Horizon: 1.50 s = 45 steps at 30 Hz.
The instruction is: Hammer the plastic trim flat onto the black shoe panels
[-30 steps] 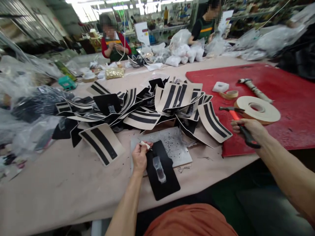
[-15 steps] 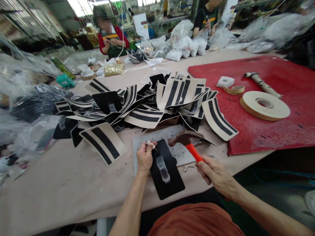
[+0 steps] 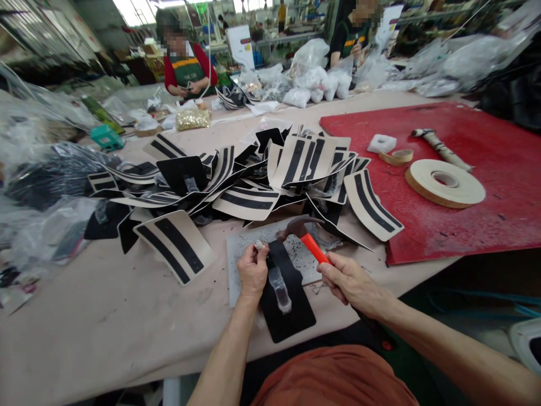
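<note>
A black panel [image 3: 296, 313] with a strip of clear film [image 3: 279, 290] on it lies partly over a pale speckled board [image 3: 240, 254]. My right hand [image 3: 349, 279] is closed round the orange handle of a claw hammer [image 3: 315, 248]. The hammer's rusty head is over the panel's far end, close to my left hand; whether it touches anything I cannot tell. Pinched in my left hand [image 3: 253, 269], at the panel's far left corner, is a small white-ended piece [image 3: 259, 245]. Its lower part is hidden by my fingers.
Beyond the board spreads a heap of striped panels [image 3: 249, 200]. To the right, a red mat [image 3: 443, 237] bears a wide tape roll [image 3: 446, 179], a small roll [image 3: 399, 157] and a wrapped hammer-like tool [image 3: 442, 148]. Plastic bags [image 3: 51, 225] crowd the left. Two people work across the table.
My right hand and the hammer have moved left and slightly up, bringing the head nearer my left hand. My left fingers have shifted slightly to the right round the white-ended piece.
</note>
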Available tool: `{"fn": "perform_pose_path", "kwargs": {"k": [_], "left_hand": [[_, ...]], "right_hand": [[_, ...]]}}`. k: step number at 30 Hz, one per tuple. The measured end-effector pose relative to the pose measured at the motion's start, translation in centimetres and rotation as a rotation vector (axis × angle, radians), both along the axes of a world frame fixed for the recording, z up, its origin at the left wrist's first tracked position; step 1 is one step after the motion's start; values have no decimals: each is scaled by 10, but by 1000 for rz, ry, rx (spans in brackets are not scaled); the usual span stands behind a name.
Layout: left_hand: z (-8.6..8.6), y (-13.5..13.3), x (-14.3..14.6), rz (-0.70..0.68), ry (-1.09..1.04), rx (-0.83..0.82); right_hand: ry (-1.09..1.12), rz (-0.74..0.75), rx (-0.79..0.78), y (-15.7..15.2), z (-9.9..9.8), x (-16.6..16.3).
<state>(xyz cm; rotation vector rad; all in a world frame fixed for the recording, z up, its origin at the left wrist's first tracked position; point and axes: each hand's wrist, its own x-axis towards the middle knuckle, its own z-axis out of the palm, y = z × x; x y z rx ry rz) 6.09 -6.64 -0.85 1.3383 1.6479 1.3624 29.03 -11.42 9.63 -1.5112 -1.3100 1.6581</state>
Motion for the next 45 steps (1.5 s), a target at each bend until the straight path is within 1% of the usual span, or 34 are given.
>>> {"fn": "perform_pose_path", "kwargs": {"k": [3,5,7,10,12,14,16,17,19,20,21,22,23,24,26,27,28,29,30,32,33,34,35,38,39,40,43,44,45], "left_hand": [[2,-2,0,-3,-1,20],[2,-3,-1,-28,6,37],[1,-4,-3,-55,38,60],[-1,-5,-5,-113,100,97],[-3,-5,-5,-145,133,119],[-4,-6,-6,-163,154,134],[-3,-6,-7,-175,166,140],[-3,-6,-7,-181,171,141],[-3,-5,-8,-187,188,140],[-3,-5,-8,-189,195,138],[-3,-5,-9,-190,196,136],[-3,-5,-9,-193,192,135],[-4,-5,-9,-196,184,132],[-4,-5,-9,-199,172,128],[-4,-5,-9,-206,147,123],[-4,-5,-9,-207,139,123],[-4,-5,-9,-207,135,124],[-4,-4,-9,-207,137,124],[-4,-4,-9,-207,145,124],[-3,-4,-9,-211,172,116],[-3,-4,-9,-210,183,113],[-3,-4,-9,-209,189,111],[-3,-4,-9,-207,188,114],[-4,-4,-9,-210,158,131],[-4,-4,-9,-211,151,135],[-4,-4,-9,-214,151,135],[-4,-4,-9,-211,183,127],[-4,-4,-9,-210,192,121],[-4,-4,-9,-211,194,116]], "right_hand": [[-73,100,110,4,1,-1],[-164,151,199,7,1,-1],[-274,192,293,11,6,-2],[-433,241,439,18,25,-7],[-556,232,585,23,41,-12],[-693,218,749,25,50,-17],[-842,269,850,26,46,-19],[-913,335,869,27,41,-19],[-1022,495,858,30,32,-17],[-1048,560,842,32,32,-15],[-1054,591,834,35,35,-13],[-1040,581,842,38,42,-12],[-1007,522,870,40,51,-11],[-959,421,910,42,61,-11],[-840,156,990,42,76,-14],[-793,56,1012,41,79,-16],[-776,22,1015,39,77,-18],[-797,68,1000,36,71,-20],[-846,183,969,33,63,-20],[-956,481,878,30,47,-19],[-994,578,833,30,42,-17],[-1017,610,799,31,40,-16],[-1029,586,779,32,39,-15],[-1045,434,735,37,44,-18],[-1052,421,714,38,44,-20],[-1065,439,700,38,44,-22],[-1088,601,696,38,42,-24],[-1086,634,702,39,42,-24],[-1080,631,710,39,43,-24]]}}
